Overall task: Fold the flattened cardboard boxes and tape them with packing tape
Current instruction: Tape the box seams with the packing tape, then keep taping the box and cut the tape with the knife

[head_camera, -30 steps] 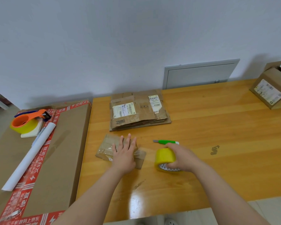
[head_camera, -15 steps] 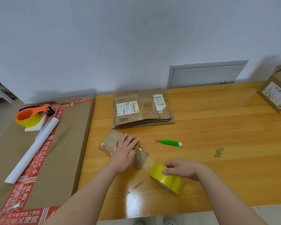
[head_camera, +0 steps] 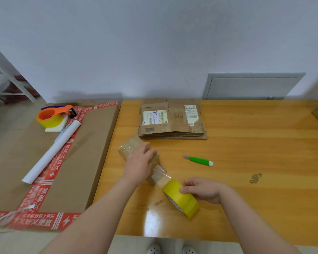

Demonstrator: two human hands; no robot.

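- The left hand (head_camera: 138,163) lies spread over the small folded box (head_camera: 128,150) and presses it onto the wooden table (head_camera: 255,143). The fingers look loose rather than wrapped round it, though they blur a little.
- The right hand (head_camera: 203,189) grasps the yellow tape roll (head_camera: 183,199), fingers curled over its rim. The roll is tipped on edge just on the person's side of the box.
- A clear strip of tape (head_camera: 162,174) runs between the two, one end stuck to the box and the other on the roll.
- By my reading this is the taping stroke on this box: the strip is drawn out but not yet cut.
- To do it well, pin the box hard so it cannot slide toward the roll.
- Draw the tape taut and low, in line with the seam, so it lands without wrinkles or bubbles.
- Carry it over the box's end, then smooth it with the palm before cutting.
- The green cutter (head_camera: 198,160) lies near on the right, handy for the cut.
- The stack of flattened boxes (head_camera: 171,123) sits at the back of the table, so most of the job looks to lie ahead.
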